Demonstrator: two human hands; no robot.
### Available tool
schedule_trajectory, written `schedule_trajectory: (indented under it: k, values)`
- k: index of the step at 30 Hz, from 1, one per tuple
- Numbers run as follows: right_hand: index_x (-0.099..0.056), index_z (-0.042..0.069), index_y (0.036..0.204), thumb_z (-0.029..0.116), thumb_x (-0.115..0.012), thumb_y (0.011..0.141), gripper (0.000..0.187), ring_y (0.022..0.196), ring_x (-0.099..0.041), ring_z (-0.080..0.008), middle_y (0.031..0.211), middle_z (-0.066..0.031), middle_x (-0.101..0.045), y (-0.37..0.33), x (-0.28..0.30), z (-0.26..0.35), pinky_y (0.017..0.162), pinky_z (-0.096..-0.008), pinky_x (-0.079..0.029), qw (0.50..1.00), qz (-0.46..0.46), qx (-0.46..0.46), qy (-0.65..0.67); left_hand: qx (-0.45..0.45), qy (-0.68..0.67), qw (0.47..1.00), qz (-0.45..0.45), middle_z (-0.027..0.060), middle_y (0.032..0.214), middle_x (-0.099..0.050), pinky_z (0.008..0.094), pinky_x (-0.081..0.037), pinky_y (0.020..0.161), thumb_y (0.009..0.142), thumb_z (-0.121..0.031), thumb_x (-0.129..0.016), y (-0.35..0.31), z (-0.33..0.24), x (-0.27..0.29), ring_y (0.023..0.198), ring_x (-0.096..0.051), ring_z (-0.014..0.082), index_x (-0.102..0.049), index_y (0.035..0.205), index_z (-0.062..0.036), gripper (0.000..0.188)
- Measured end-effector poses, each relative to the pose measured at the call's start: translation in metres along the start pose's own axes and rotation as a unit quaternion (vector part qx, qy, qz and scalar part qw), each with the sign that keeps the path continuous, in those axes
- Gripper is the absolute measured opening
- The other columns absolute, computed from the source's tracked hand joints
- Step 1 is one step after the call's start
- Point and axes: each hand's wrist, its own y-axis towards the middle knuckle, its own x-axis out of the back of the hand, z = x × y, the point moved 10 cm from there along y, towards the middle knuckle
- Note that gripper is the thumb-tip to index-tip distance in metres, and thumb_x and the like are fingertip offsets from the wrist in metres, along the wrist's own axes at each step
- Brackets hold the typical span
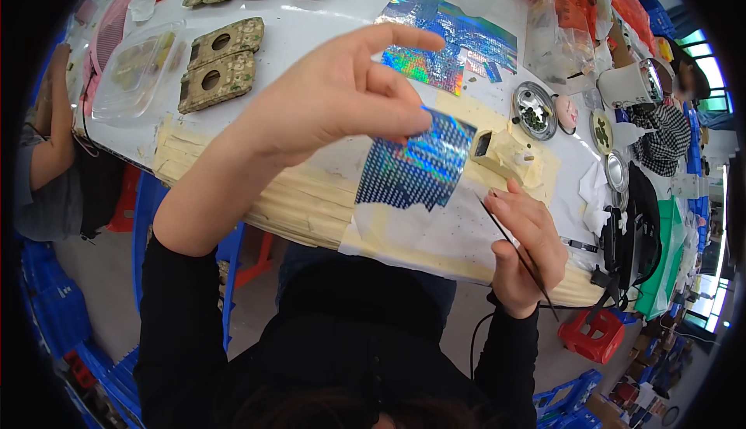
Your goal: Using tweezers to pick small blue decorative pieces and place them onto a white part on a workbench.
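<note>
White table [311,19] being crowded by camouflage-patterned pieces [237,79] | here, shiny blue sheet [412,166] being pinched in left grip [334,102] | slim dark tool [507,234] being held in right grip [530,252]!

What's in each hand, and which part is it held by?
Left hand: a shiny sheet, pinched at its upper edge. Right hand: a thin dark tool, held around its middle.

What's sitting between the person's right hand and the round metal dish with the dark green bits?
In the head view, a cream-coloured block-like piece sits between the right hand and the metal dish.
</note>
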Motion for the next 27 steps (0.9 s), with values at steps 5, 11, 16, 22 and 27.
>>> schedule_trajectory:
  k: [5, 11, 16, 22, 27]
  values:
    - [-0.07, 0.002, 0.102, -0.001, -0.076, 0.072, 0.031, 0.099, -0.065, -0.0298, 0.097, -0.0129, -0.069, -0.011, -0.024, 0.001, 0.094, -0.0456, -0.052, 0.992, 0.096, -0.013, -0.079, -0.044, 0.045, 0.997, -0.045, -0.0013, 0.074, -0.064, 0.0165, -0.041, 0.059, 0.082, -0.005, -0.068, 0.001, -0.012, 0.013, 0.064, -0.054, 0.0021, -0.039, 0.143, -0.0005, 0.068]
    - [-0.07, 0.004, 0.099, -0.002, -0.076, 0.071, 0.03, 0.098, -0.065, -0.0283, 0.096, -0.0107, -0.069, -0.017, -0.034, -0.003, 0.094, -0.045, -0.051, 0.985, 0.131, -0.006, -0.116, -0.047, 0.044, 0.997, -0.046, -0.0005, 0.076, -0.063, 0.0164, -0.041, 0.06, 0.084, -0.005, -0.067, 0.0, -0.009, 0.014, 0.067, -0.054, 0.0021, -0.04, 0.144, -0.0007, 0.066]
    - [-0.066, 0.005, 0.094, 0.001, -0.074, 0.068, 0.027, 0.1, -0.063, -0.0285, 0.1, -0.0101, -0.067, -0.017, -0.045, 0.003, 0.097, -0.0459, -0.05, 0.97, 0.177, 0.027, -0.162, -0.046, 0.043, 0.997, -0.04, -0.0007, 0.076, -0.063, 0.0163, -0.041, 0.06, 0.084, -0.006, -0.067, 0.0, -0.008, 0.012, 0.067, -0.054, 0.0021, -0.04, 0.144, -0.001, 0.066]
    - [-0.061, 0.005, 0.087, 0.0, -0.072, 0.068, 0.023, 0.097, -0.062, -0.029, 0.1, -0.0094, -0.067, -0.008, -0.051, 0.009, 0.098, -0.0481, -0.048, 0.961, 0.216, 0.028, -0.171, -0.039, 0.041, 0.997, -0.044, -0.0005, 0.075, -0.063, 0.0159, -0.042, 0.061, 0.084, -0.007, -0.068, -0.002, -0.008, 0.011, 0.067, -0.055, 0.0024, -0.04, 0.143, -0.0008, 0.066]
    - [-0.064, 0.003, 0.088, -0.005, -0.068, 0.071, 0.019, 0.093, -0.064, -0.03, 0.091, -0.0131, -0.07, 0.0, -0.006, 0.005, 0.095, -0.0477, -0.048, 0.992, 0.081, -0.035, -0.093, -0.021, 0.023, 0.999, -0.009, 0.002, 0.076, -0.066, 0.0162, -0.045, 0.062, 0.082, -0.003, -0.069, -0.001, -0.003, 0.001, 0.068, -0.059, 0.004, -0.04, 0.143, 0.0001, 0.068]
